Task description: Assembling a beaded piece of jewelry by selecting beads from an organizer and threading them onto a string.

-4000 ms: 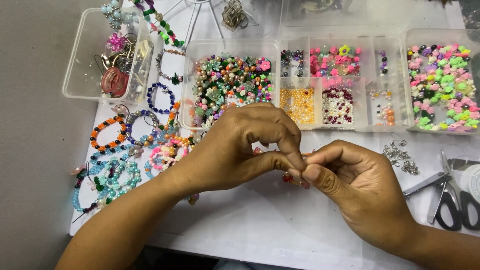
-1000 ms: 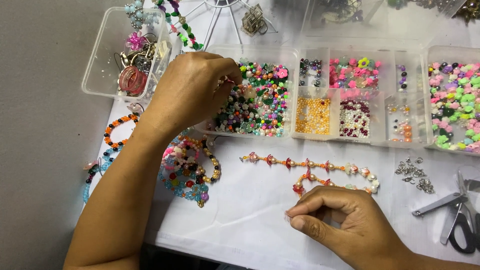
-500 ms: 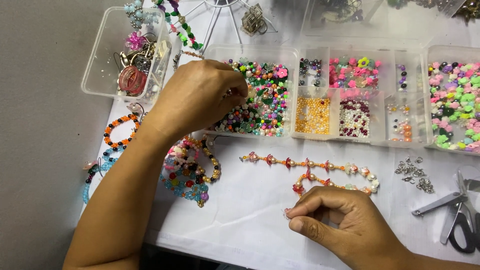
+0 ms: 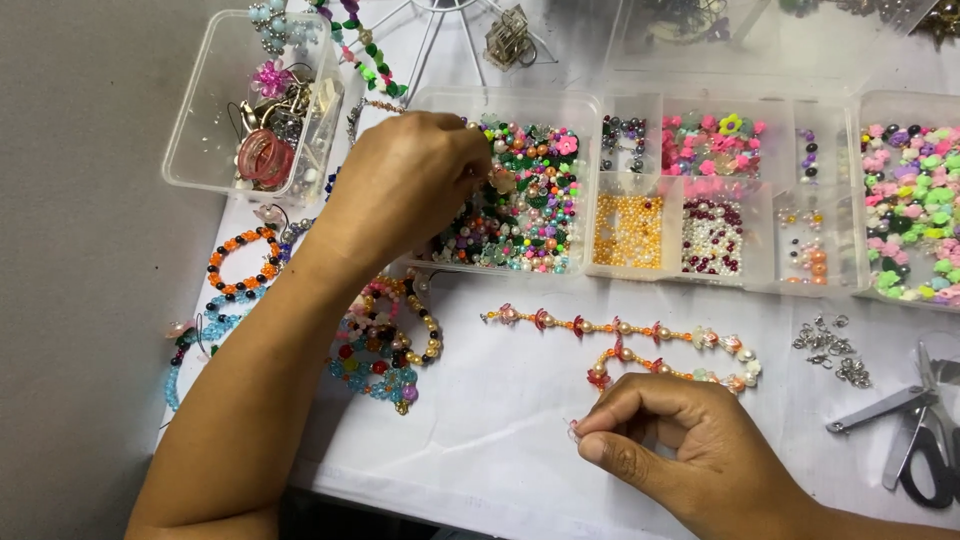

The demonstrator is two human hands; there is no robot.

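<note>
My left hand (image 4: 405, 185) was in the big bead box (image 4: 520, 105), fingers pinched shut among the mixed beads (image 4: 530, 215). I could not tell if a bead was caught between them — my knuckles hid the tips. A second before, this hand was a little more to the left of that pile; now it had slid deeper in, so it looked like I was picking out the next bead.

My right hand (image 4: 670, 440) sat below the big bead box, near the front edge of the white cloth (image 4: 500, 440). Its thumb and first finger were squeezed tight on the thin end of the string. It had not moved at all — it just held the end so the beads would not slip off.

The beaded strand (image 4: 620, 345) lay on the cloth between my right hand and the big bead box, bent back on itself. It had pink, red and pearl beads on it, the same as a moment before.

Left of the big bead box there were finished bracelets (image 4: 385, 345) in a heap, and a small clear tub (image 4: 200, 120) with odd bits in it. Right of the box lay little metal clasps (image 4: 830, 350), a nail clipper (image 4: 880, 408) and black scissors (image 4: 925, 465).
</note>
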